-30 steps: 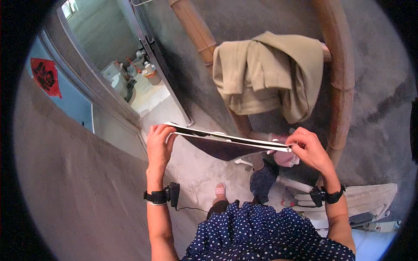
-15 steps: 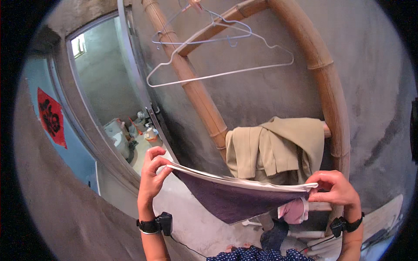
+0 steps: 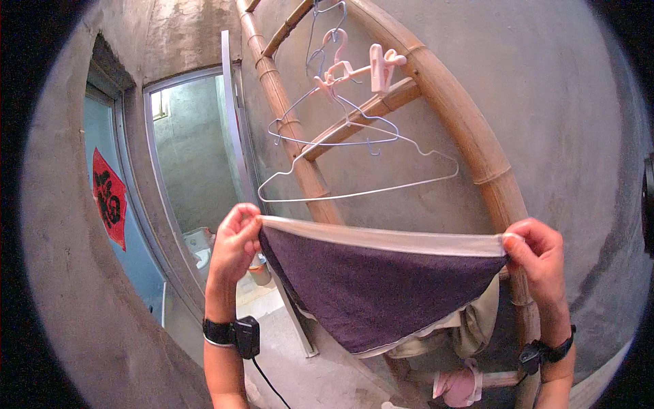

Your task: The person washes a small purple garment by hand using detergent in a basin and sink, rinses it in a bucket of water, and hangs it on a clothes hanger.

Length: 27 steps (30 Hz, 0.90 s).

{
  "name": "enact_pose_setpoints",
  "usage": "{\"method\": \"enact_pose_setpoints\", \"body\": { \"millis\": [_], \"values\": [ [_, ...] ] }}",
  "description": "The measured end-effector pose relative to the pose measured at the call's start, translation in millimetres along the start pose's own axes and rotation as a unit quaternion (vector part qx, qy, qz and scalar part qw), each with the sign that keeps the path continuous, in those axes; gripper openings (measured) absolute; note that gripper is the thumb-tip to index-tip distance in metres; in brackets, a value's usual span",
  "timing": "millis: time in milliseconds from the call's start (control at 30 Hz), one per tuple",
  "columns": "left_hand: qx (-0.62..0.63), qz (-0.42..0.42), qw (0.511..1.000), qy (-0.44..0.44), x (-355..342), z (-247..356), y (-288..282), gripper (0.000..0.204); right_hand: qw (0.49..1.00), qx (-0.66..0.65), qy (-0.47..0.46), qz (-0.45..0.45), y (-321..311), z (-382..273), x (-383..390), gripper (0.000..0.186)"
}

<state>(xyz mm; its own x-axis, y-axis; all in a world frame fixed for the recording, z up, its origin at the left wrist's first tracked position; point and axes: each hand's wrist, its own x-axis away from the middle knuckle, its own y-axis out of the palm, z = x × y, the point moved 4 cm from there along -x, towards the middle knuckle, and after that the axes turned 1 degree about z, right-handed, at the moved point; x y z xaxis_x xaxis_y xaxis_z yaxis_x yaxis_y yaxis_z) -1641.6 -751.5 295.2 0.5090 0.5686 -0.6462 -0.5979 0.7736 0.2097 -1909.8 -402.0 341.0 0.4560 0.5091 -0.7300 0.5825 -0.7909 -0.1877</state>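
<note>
Stretched wide between my two hands is a pair of dark purple underpants point(image 3: 381, 286) with a white waistband and pale edging. My left hand point(image 3: 233, 245) pinches the waistband's left end, fingers closed. At the opposite end, the thumb and fingers of my right hand point(image 3: 539, 255) grip the band's corner. Above the cloth hangs a white wire hanger point(image 3: 354, 195), apart from my hands. A blue hanger point(image 3: 334, 144) and a pink hanger with clips point(image 3: 379, 71) hang higher up. Behind the underpants, a beige garment point(image 3: 482, 320) is partly hidden.
A bamboo ladder point(image 3: 470, 129) leans against the grey wall, its rungs carrying hangers and clothes. A pink cloth point(image 3: 458, 385) hangs low on it. At left are a blue door point(image 3: 148, 286) with a red paper and an open doorway. A cable runs from my left wrist's black device point(image 3: 246, 337).
Both hands have risen relative to the ladder, and the underpants now hang with their front facing me. My view has tilted upward, bringing the pink clip hanger into sight.
</note>
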Motion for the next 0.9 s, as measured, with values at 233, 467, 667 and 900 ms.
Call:
{"method": "enact_pose_setpoints", "body": {
  "millis": [233, 467, 667, 900],
  "values": [
    [0.024, -0.018, 0.995, 0.092, -88.0, 46.2, 7.5, 0.019, 0.997, -0.007, -0.081, -0.013, 42.4, -27.2, -61.0, 0.01],
    [-0.101, -0.071, 0.988, 0.097, -137.8, 71.4, 50.2, 0.022, 0.99, 0.036, -0.134, 0.018, 93.7, -53.4, -112.6, 0.012],
    [-0.194, -0.241, 0.928, 0.209, -129.9, 64.6, 131.0, 0.023, 0.989, 0.014, -0.149, -0.022, 138.1, -62.8, -131.8, 0.016],
    [-0.038, -0.341, 0.938, 0.04, -145.3, 37.5, 144.3, 0.018, 0.991, 0.055, -0.119, 0.003, 135.1, -67.9, -139.1, 0.019]
  ]
}}
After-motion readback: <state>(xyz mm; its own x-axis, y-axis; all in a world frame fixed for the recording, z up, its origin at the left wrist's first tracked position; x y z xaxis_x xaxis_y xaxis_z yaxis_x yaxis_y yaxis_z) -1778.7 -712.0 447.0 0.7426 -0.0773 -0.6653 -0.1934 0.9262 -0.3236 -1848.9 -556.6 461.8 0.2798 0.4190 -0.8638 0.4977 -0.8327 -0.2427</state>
